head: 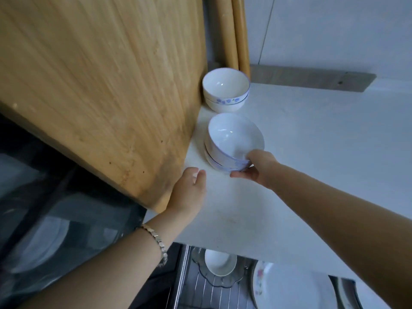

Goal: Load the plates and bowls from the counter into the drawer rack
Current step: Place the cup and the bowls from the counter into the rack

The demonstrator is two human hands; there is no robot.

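Curling round the base of the near bowl stack (231,139), the right grip (256,168) is grasping it near the left side of the white surface (323,152). The left grip (189,188) is released, fingers relaxed, just beside that stack. A second bowl stack (225,90) is sitting behind, in the corner by the tiled wall (334,30). A leaning wooden cutting board (100,85) is crowding the left edge, and a broad stretch of surface is running off to the right. Below the front edge, the drawer rack (200,288) is holding a bowl (220,263) and a flowered plate (289,291).
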